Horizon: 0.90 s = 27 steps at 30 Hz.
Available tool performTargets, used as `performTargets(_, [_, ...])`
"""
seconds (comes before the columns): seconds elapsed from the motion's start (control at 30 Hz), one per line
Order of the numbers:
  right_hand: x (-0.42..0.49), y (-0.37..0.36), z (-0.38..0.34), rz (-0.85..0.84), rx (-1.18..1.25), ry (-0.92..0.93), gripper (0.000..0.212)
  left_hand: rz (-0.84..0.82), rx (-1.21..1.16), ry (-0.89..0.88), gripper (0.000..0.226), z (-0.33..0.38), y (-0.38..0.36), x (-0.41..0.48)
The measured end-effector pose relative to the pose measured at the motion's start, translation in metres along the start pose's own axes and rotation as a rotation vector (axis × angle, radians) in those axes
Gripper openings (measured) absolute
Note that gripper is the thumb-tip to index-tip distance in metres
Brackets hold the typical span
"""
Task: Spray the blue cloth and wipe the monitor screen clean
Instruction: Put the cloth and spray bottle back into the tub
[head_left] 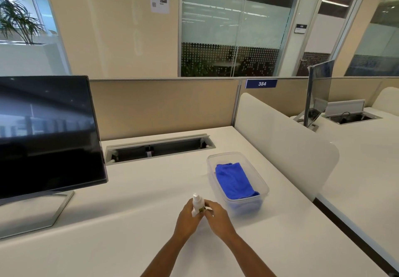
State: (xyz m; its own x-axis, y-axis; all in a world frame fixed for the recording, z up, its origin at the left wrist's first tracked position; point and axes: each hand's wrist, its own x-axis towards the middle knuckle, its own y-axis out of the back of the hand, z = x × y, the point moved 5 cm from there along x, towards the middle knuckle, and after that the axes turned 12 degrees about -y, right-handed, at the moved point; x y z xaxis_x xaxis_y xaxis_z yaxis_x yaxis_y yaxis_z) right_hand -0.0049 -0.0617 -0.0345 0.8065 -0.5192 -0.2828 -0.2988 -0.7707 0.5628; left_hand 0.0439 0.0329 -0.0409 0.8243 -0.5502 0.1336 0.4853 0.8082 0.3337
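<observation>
A small white spray bottle (197, 203) stands upright near the middle of the white desk (129, 222). My left hand (188, 219) wraps its left side and my right hand (217, 215) grips its right side at the label. Just right of the hands, a folded blue cloth (234, 181) lies inside a clear plastic container (212, 164). The dark monitor screen (47, 134) stands at the left on a silver stand (54, 212), switched off and showing reflections.
An open cable tray (158, 148) is sunk into the desk behind the container. A beige partition (164, 106) closes the back, and a white rounded divider (287, 147) borders the right side. Beyond it stands a second monitor (317, 93) on the neighbouring desk.
</observation>
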Motion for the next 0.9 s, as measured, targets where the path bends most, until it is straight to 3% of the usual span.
performTargets(0.13, [0.000,0.002,0.007,0.049,-0.158,0.038,0.035,0.003,0.007,0.018,0.023,-0.004,-0.003,-0.002])
performTargets(0.33, [0.000,0.007,0.031,0.162,-0.579,0.122,0.045,0.040,0.032,0.020,0.022,-0.008,0.004,-0.005])
performTargets(0.67, [0.008,0.010,0.038,0.169,-0.617,0.172,0.036,0.085,0.098,-0.054,0.027,-0.003,0.037,-0.006])
performTargets(0.77, [0.003,0.010,0.039,0.171,-0.751,0.186,0.029,0.083,0.129,-0.089,0.024,0.000,0.046,-0.007])
performTargets(0.9, [0.000,0.006,0.041,0.104,-0.569,0.150,0.030,0.094,0.151,-0.111,0.020,0.001,0.058,-0.007])
